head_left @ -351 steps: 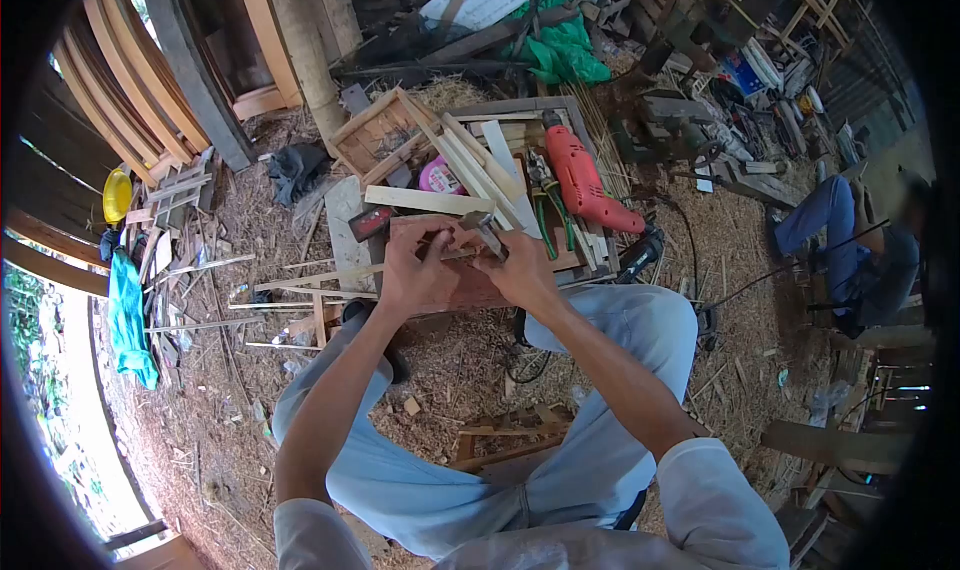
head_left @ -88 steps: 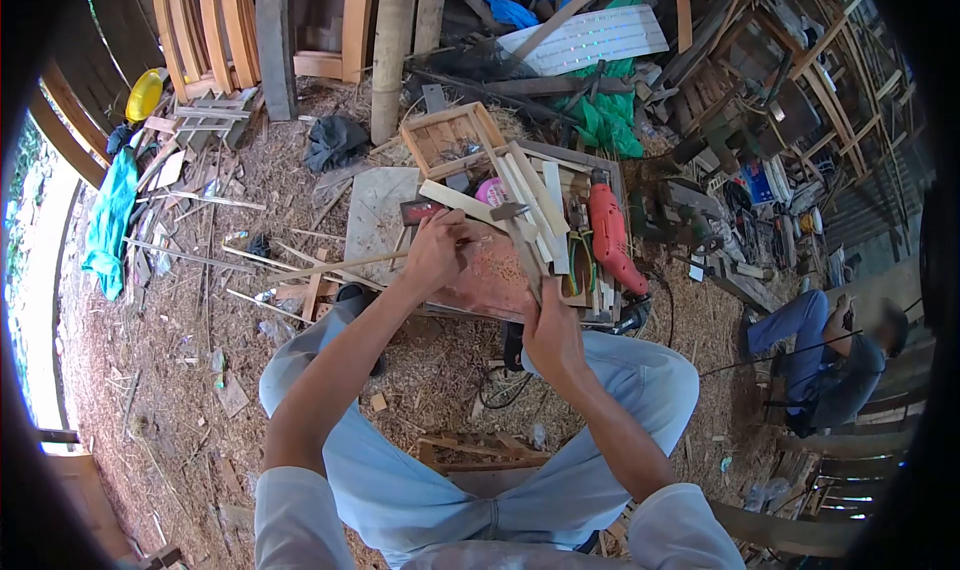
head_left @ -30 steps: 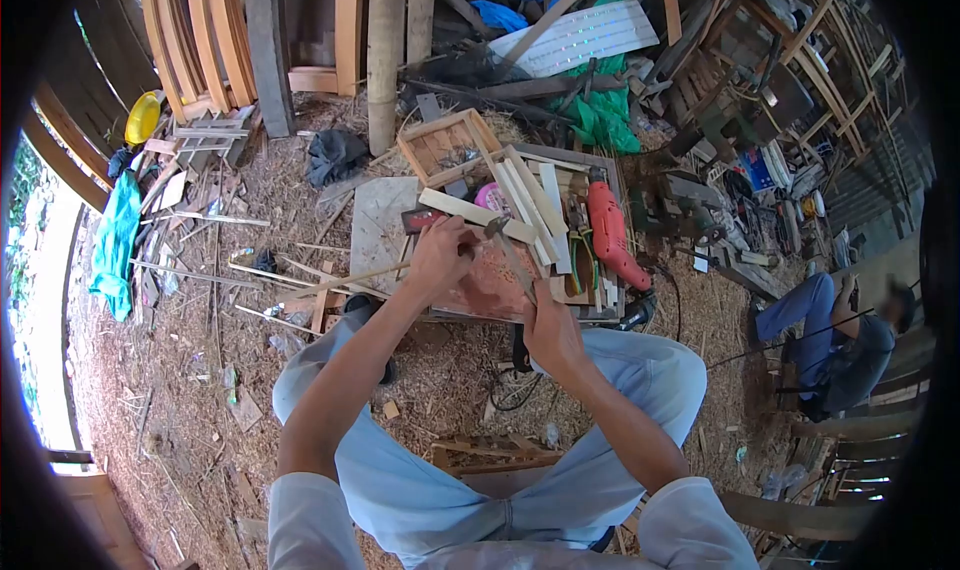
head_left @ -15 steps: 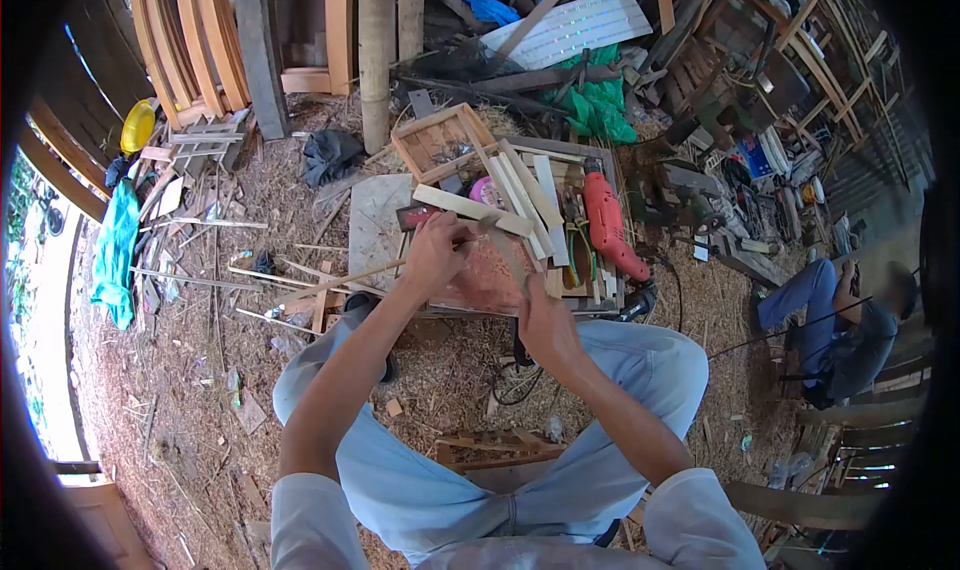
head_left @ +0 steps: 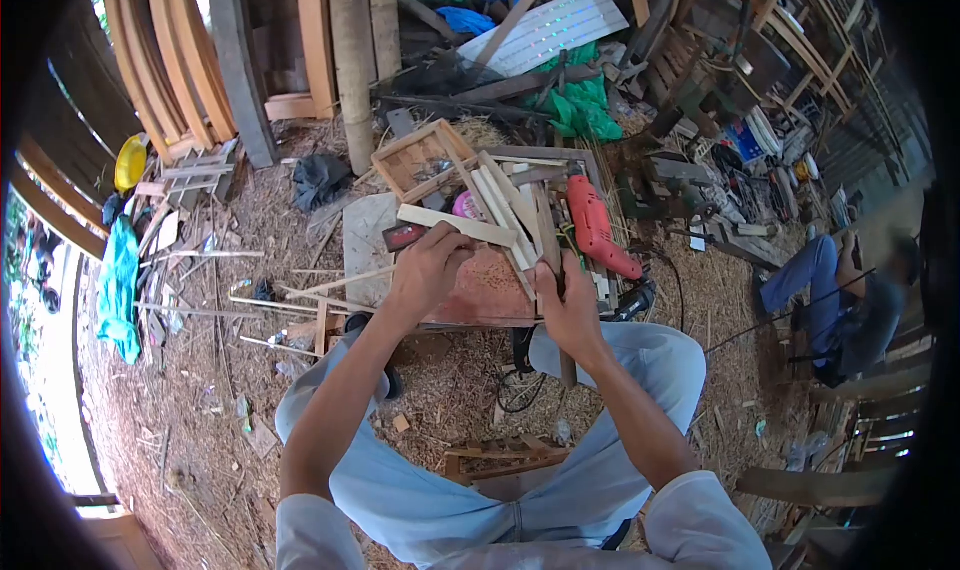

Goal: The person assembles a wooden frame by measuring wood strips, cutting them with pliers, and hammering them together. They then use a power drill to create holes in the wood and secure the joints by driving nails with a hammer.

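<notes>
Moved: since half a second ago the hammer (head_left: pixel 546 220) has swung from over the red board (head_left: pixel 490 290) to its right side, head toward twelve o'clock; the left hand (head_left: pixel 430 270) stays over the board's left part.
Knees: pale blue trousers (head_left: pixel 640 360) flank the board's near edge at five and seven o'clock; between them lies floor (head_left: pixel 440 400) strewn with shavings, open to the board's front.
Right hand: closed around the handle (head_left: pixel 570 305) at the board's four o'clock, the butt sticking out below the fist.
Left hand grip: fingers bent and bunched just by the pale strip; whether they pinch something small I cannot tell.
Hammer: worn wooden handle, dark head lying crosswise, above the loose strips.
Red board: scuffed, crumb-speckled, its straight front edge bare toward six o'clock.
Pale strip: a flat light stick (head_left: pixel 458 225) slanting across the board's far edge at twelve.
Board's surrounds: grey slab (head_left: pixel 368 245) at ten, red drill (head_left: pixel 600 230) at two, wooden tray (head_left: pixel 410 165) at eleven.
Lettering: marks on the round pink item (head_left: pixel 466 206) at twelve are too small to read.
Farther off: black bag (head_left: pixel 321 180) at ten, green plastic (head_left: pixel 585 110) at one, seated co-worker (head_left: pixel 870 305) at three.
</notes>
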The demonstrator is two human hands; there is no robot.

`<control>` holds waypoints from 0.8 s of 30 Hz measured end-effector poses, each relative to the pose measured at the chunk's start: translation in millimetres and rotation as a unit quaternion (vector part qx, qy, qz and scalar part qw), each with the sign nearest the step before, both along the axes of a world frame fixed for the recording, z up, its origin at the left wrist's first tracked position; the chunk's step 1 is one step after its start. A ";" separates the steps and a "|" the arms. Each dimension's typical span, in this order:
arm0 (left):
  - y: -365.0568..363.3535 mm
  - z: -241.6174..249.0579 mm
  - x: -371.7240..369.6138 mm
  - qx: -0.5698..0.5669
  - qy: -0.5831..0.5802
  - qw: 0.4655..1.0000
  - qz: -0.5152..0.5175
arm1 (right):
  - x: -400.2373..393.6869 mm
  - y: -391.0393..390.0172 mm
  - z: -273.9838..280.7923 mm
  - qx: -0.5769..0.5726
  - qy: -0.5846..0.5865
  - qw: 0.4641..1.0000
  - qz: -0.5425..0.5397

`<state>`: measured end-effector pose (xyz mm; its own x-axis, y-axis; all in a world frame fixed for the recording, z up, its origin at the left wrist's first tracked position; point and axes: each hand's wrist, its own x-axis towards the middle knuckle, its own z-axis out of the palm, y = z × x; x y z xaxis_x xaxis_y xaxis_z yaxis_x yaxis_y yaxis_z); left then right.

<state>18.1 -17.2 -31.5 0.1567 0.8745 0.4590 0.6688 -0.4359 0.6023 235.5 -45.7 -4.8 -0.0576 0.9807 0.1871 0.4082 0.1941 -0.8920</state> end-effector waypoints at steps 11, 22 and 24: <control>-40.4 60.2 27.6 0.105 -0.105 0.985 -0.083 | 1.7 -20.2 66.7 -0.276 0.300 0.906 0.111; -52.0 80.0 33.3 0.165 -0.104 0.977 -0.083 | 7.3 -28.3 81.0 -0.291 0.350 0.878 0.151; -53.5 82.4 33.7 0.164 -0.109 0.977 -0.084 | 7.0 -29.7 83.5 -0.289 0.355 0.876 0.154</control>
<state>51.9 -70.8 50.9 0.1531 0.6446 0.7490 0.4432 -0.7222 0.5310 242.5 -75.3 78.8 -0.4058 0.8822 -0.2389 -0.2814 -0.3694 -0.8857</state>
